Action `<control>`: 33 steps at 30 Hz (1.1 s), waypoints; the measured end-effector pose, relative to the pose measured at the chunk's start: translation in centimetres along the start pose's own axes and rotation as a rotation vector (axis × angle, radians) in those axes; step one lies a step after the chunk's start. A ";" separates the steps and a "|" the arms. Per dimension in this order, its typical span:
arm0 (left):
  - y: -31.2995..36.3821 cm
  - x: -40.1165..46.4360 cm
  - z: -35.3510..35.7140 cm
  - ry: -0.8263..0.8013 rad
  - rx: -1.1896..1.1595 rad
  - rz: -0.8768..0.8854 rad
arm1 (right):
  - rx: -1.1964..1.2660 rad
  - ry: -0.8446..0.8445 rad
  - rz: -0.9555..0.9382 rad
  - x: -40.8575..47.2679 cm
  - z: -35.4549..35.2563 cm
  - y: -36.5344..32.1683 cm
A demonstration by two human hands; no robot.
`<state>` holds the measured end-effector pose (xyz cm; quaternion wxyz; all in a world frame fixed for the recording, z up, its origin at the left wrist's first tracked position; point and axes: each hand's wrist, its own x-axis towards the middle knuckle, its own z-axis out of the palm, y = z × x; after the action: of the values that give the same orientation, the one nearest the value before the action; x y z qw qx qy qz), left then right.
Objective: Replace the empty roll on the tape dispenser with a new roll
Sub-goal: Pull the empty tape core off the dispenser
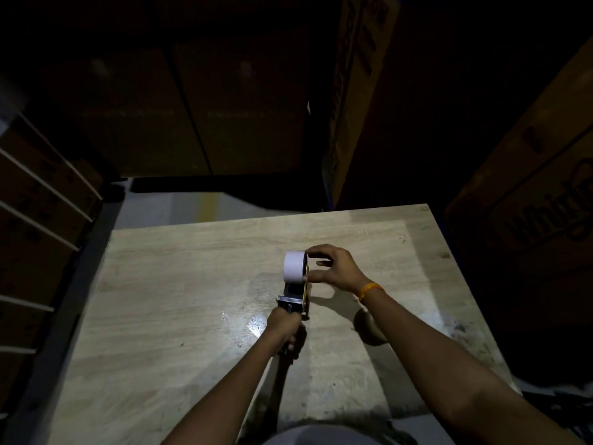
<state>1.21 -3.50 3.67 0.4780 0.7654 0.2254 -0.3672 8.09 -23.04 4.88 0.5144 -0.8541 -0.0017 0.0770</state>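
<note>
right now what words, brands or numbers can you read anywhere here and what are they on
"Whirl", cut off at the frame edge: large cardboard box on the right.
Dark print, too dim to read: tall cardboard box behind the table.
No readable text: tape roll, tape dispenser, wooden table.

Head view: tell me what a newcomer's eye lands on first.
The white tape roll glows mid-table, right hand pinching its edge. Just below, the left hand grasps the tape dispenser. Dim cardboard boxes surround the pale wooden table.
</note>
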 end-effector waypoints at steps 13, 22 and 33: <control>-0.6 1.5 1.8 0.073 0.092 0.038 | 0.024 -0.009 -0.002 0.8 0.5 -0.2; -0.7 1.5 1.9 0.099 0.105 0.054 | -0.014 -0.027 -0.002 1.0 0.4 -0.1; -0.6 1.5 1.9 0.122 0.198 0.061 | -0.257 -0.128 -0.004 2.6 2.6 -1.4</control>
<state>1.08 -4.99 1.69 0.3962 0.8364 0.1934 -0.3258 10.38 -19.86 4.52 0.3999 -0.9062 -0.0464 0.1294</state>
